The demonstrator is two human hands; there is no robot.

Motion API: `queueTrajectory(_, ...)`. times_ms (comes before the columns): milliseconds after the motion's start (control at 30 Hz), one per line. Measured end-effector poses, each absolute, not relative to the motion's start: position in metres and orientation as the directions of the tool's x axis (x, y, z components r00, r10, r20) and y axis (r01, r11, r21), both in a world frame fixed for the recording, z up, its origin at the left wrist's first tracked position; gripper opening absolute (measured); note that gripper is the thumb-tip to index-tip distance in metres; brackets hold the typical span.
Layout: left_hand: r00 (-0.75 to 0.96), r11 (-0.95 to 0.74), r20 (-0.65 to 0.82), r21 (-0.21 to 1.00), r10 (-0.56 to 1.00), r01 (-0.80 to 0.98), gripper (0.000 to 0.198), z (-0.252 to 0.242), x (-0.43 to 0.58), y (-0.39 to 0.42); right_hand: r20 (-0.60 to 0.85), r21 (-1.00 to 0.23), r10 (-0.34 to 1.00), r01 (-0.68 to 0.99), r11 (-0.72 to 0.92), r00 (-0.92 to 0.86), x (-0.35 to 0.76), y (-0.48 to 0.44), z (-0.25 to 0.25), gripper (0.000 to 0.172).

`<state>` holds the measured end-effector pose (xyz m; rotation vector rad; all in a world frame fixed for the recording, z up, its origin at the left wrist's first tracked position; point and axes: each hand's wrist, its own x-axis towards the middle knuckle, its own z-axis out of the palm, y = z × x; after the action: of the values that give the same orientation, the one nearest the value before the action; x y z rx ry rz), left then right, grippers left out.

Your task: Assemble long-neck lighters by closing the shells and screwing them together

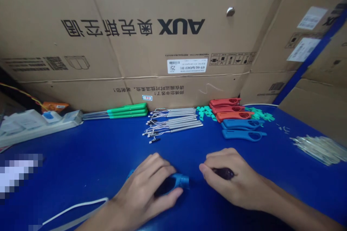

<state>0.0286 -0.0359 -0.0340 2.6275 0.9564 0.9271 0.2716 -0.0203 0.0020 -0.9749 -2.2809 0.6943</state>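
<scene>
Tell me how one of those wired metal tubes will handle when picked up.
The metal tube looks stiff and probably light for its length. Being slim and round, it would likely roll if pushed across the blue table. Its thin wire looks floppy and may snag on neighbouring tubes.

The lighter casing in the left hand is bright blue; the small piece in the right hand is near-black. On the deep blue tabletop, the 3 red casings, 2 blue casings and 3 green rod handles sit before a tan carton printed in black.
</scene>
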Motion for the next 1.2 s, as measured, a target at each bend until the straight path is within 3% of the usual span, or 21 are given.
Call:
queueTrajectory(67,0.518,-0.766,0.566,0.434,0.642,0.474,0.016,-0.028,0.027,-0.035,0.282,-0.66,0.774,0.47,0.586,-0.567,0.273,-0.019,-0.001,0.042)
queueTrajectory(200,0.408,-0.767,0.67,0.408,0.62,0.496,0.024,-0.022,0.017,-0.03,0.307,-0.689,0.789,0.447,0.571,-0.533,0.275,-0.014,-0.004,0.043)
queueTrajectory(400,0.173,-0.693,0.723,0.522,0.669,0.498,0.017,-0.023,0.006,-0.021,0.456,-0.619,0.733,0.412,0.668,-0.504,0.277,-0.013,-0.002,0.038)
queueTrajectory(600,0.093,-0.657,0.669,0.678,0.738,0.33,0.029,-0.024,0.008,-0.023,0.576,-0.556,0.686,0.403,0.727,-0.444,0.277,-0.016,-0.005,0.035)
queueTrajectory(833,0.097,-0.53,0.525,0.847,0.846,0.036,0.025,-0.025,0.012,-0.019,0.591,-0.505,0.653,0.413,0.758,-0.475,0.277,-0.015,-0.008,0.035)
queueTrajectory(1067,0.144,-0.449,0.435,0.889,0.889,0.085,0.029,-0.03,0.014,-0.013,0.576,-0.462,0.648,0.457,0.761,-0.498,0.277,-0.012,-0.007,0.038)
queueTrajectory(1200,0.153,-0.402,0.38,0.902,0.912,0.156,0.032,-0.03,0.012,-0.012,0.614,-0.361,0.632,0.544,0.758,-0.473,0.281,-0.006,-0.006,0.039)
